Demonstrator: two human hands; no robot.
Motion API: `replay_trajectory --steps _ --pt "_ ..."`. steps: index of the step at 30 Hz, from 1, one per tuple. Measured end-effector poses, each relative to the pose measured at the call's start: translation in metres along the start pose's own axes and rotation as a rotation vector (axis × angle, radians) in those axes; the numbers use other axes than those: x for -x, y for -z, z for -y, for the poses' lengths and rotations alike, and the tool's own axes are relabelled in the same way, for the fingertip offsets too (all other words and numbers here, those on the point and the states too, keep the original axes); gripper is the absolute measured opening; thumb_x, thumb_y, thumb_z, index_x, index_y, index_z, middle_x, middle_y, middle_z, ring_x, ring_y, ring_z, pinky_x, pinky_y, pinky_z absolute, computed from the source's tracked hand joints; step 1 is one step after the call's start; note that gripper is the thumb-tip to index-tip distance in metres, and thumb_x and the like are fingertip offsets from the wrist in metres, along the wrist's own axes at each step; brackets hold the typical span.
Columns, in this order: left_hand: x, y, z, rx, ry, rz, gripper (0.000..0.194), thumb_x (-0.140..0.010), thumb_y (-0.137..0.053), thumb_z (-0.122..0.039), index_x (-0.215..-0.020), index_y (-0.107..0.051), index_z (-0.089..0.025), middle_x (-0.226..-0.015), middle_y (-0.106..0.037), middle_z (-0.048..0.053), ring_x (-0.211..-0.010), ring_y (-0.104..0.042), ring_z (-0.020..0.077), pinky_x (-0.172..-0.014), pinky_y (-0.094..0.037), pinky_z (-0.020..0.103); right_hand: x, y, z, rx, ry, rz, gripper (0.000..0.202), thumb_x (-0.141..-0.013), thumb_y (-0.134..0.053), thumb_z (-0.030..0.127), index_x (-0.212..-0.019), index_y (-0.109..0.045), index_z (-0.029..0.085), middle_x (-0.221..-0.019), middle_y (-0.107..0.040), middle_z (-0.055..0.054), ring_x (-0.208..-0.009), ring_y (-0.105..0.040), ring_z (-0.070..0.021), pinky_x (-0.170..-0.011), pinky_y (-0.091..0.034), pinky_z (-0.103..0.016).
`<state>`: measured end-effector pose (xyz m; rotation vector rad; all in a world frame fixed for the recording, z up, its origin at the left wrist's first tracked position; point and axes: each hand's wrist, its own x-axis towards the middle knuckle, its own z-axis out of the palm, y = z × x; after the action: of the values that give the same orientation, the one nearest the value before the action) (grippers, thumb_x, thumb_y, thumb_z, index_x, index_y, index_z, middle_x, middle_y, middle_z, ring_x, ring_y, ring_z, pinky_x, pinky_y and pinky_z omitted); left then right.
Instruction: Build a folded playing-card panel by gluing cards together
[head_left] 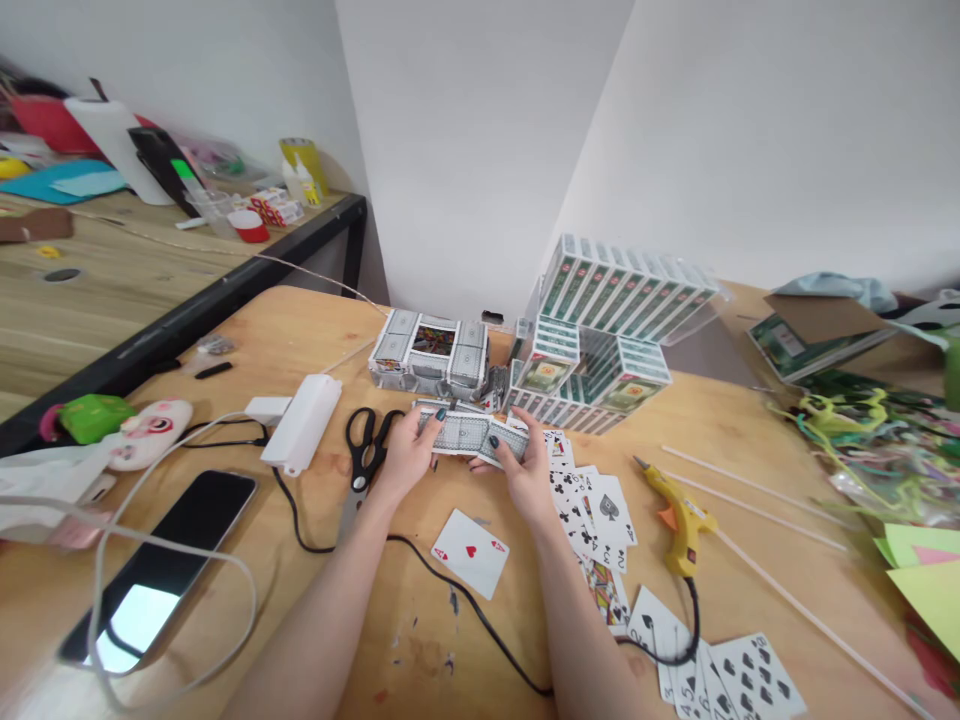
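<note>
Both hands hold a strip of playing cards [461, 433], grey patterned backs up, over the middle of the table. My left hand [411, 452] pinches its left part, thumb on top. At the right end my right hand [521, 460] grips a tilted card with thumb and fingers. Just behind stands a box-like structure built of cards [431, 355]. An ace of hearts [471, 552] lies face up between my forearms. Black-handled scissors [362, 455] rest left of my left hand. Face-up cards [609, 508] spread to the right, beside a yellow glue gun [684, 525].
Stacked card boxes [630, 290] rise at the back right. A white power adapter [302, 425], a phone [161, 570] and looping cables lie at left. White glue sticks [757, 510] and craft wires [877, 440] are at right. A black cable crosses the front.
</note>
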<state>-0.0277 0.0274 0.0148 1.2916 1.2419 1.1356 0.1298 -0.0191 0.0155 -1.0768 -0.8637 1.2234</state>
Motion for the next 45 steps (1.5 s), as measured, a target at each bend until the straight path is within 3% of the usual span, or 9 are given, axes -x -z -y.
replay_trajectory --steps 4,9,12,20,24,32,45 --pt "-0.001 0.001 0.003 -0.013 -0.004 0.017 0.023 -0.081 -0.051 -0.041 -0.076 -0.052 -0.018 -0.049 -0.044 -0.007 -0.035 -0.038 0.0082 -0.034 -0.030 0.020 -0.001 0.002 -0.003 0.060 0.020 0.017 0.051 -0.077 -0.062 0.035 -0.124 -0.044 0.026 -0.106 -0.063 -0.006 -0.056 -0.067 -0.0168 -0.058 -0.060 -0.039" --pt "-0.002 0.006 0.004 -0.051 -0.026 0.041 0.021 -0.081 -0.050 -0.037 -0.074 -0.052 -0.018 -0.049 -0.045 -0.007 -0.041 -0.040 0.0085 -0.041 -0.033 0.019 -0.001 0.007 -0.003 0.065 -0.036 0.137 0.040 -0.078 -0.062 0.040 -0.113 -0.055 0.021 -0.069 -0.068 -0.001 -0.056 -0.068 -0.0209 -0.057 -0.059 -0.039" --pt "-0.002 0.007 0.004 -0.057 -0.032 0.047 0.021 -0.081 -0.050 -0.037 -0.073 -0.052 -0.018 -0.050 -0.045 -0.007 -0.044 -0.040 0.0089 -0.044 -0.034 0.020 -0.001 0.010 -0.002 0.092 -0.029 0.156 0.041 -0.079 -0.062 0.041 -0.114 -0.054 0.021 -0.061 -0.067 0.000 -0.054 -0.068 -0.0212 -0.059 -0.059 -0.039" --pt "-0.002 0.003 0.008 -0.124 -0.002 0.008 0.020 -0.080 -0.050 -0.037 -0.075 -0.054 -0.017 -0.050 -0.046 -0.007 -0.040 -0.040 0.0087 -0.040 -0.031 0.020 -0.001 0.011 -0.003 0.164 0.005 0.139 0.036 -0.080 -0.060 0.041 -0.110 -0.052 0.021 -0.066 -0.068 0.000 -0.052 -0.068 -0.0215 -0.060 -0.057 -0.039" --pt "0.000 0.001 0.006 -0.096 0.011 0.006 0.019 -0.077 -0.054 -0.036 -0.078 -0.055 -0.017 -0.051 -0.048 -0.007 -0.039 -0.043 0.0088 -0.038 -0.034 0.020 -0.002 0.012 -0.002 0.176 -0.010 0.149 0.036 -0.080 -0.059 0.042 -0.108 -0.050 0.021 -0.058 -0.066 0.001 -0.051 -0.067 -0.0222 -0.060 -0.056 -0.039" --pt "0.003 -0.001 0.001 -0.077 0.012 0.042 0.016 -0.077 -0.053 -0.034 -0.074 -0.053 -0.018 -0.047 -0.047 -0.007 -0.034 -0.047 0.0102 -0.033 -0.037 0.020 -0.001 0.013 -0.001 0.189 -0.069 0.180 0.034 -0.081 -0.058 0.045 -0.101 -0.051 0.020 -0.052 -0.060 0.003 -0.043 -0.063 -0.0212 -0.046 -0.053 -0.035" --pt "0.003 -0.003 0.001 -0.074 0.053 0.047 0.015 -0.080 -0.052 -0.034 -0.082 -0.051 -0.019 -0.045 -0.044 -0.009 -0.028 -0.041 0.0087 -0.029 -0.032 0.019 -0.002 0.006 -0.008 0.114 -0.096 0.094 0.039 -0.073 -0.068 0.042 -0.102 -0.053 0.021 -0.073 -0.064 0.000 -0.048 -0.065 -0.0171 -0.051 -0.059 -0.035"
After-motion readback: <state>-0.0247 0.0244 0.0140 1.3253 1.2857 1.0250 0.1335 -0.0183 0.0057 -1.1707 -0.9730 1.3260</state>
